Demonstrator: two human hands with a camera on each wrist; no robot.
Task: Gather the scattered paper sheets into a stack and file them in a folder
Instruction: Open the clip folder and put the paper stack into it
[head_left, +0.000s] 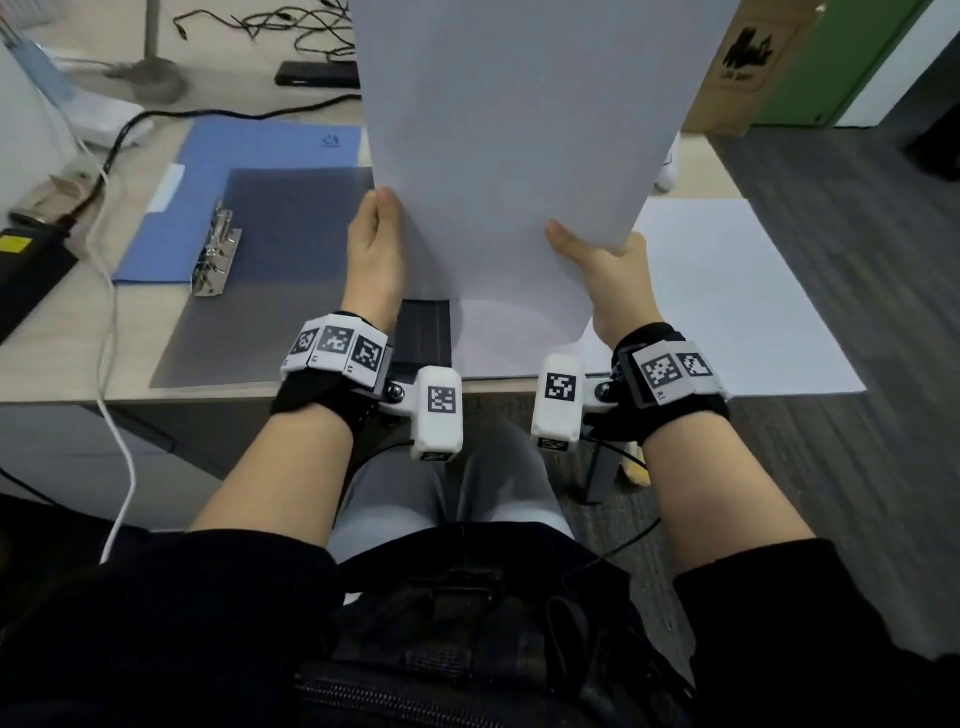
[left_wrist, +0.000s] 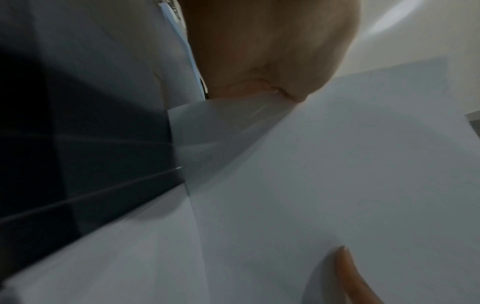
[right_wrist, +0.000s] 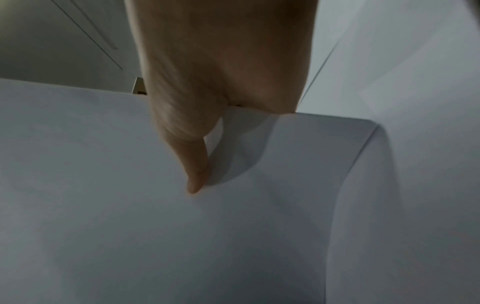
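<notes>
Seen from the head camera, a seated person is holding a stack of white paper sheets (head_left: 509, 145) upright in front of them, its lower edge resting on, or hanging just above, another sheet lying on the surface (head_left: 62, 332); which of the two cannot be told. The left hand (head_left: 375, 249) is gripping the stack's left edge, thumb on the near face. The right hand (head_left: 605, 275) is gripping the right edge lower down, thumb pressed flat on the paper; the right wrist view is showing that thumb (right_wrist: 193, 164) lying on the near face. The fingers behind the stack are hidden.

One more loose sheet (head_left: 737, 301) is lying flat to the right, overhanging the surface's edge. An open blue folder (head_left: 249, 156) with a metal clip (head_left: 215, 249) is lying to the left, a grey translucent cover (head_left: 291, 291) spread over it.

The step appears to be squaring the stack. To do it well, the grip should probably be kept loose enough for the sheets to drop and align when tapped, with both hands level so the edges are meeting evenly. The sheets to the right and underneath likely need adding before filing. Thin paper buckles easily, so a gentle tap is wiser than a hard one, and the clip will need lifting first.
</notes>
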